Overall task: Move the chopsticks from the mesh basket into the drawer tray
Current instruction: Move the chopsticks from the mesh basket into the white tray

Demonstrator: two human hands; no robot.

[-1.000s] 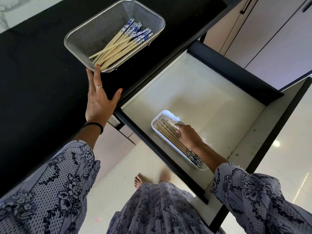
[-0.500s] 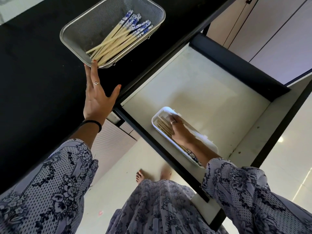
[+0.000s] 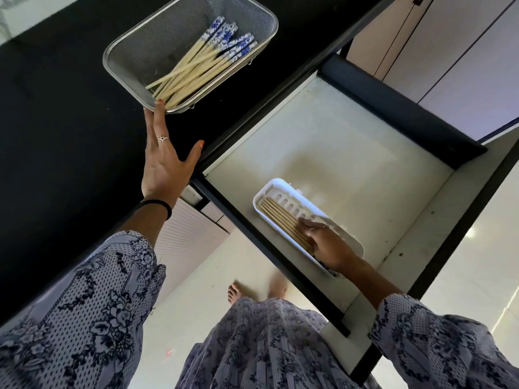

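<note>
Inside tray (image 3: 276, 187): R hand (image 3: 327, 244) on chopsticks (image 3: 283, 220)

Grey-blue floral sleeves (image 3: 92, 318), black wristband (image 3: 157, 205), rings, bare feet (image 3: 236, 293).

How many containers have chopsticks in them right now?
2: the mesh basket on the black counter, and the white tray in the open drawer.

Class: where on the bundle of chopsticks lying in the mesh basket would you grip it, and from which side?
Pinch the chopsticks in the basket at mid-shaft, coming down from above through the open top. They lie flat and slanted, plain tips fanned and crossing near the rim of the mesh basket, blue-patterned ends bunched at the far side, so I judge the middle gathers most sticks.
</note>
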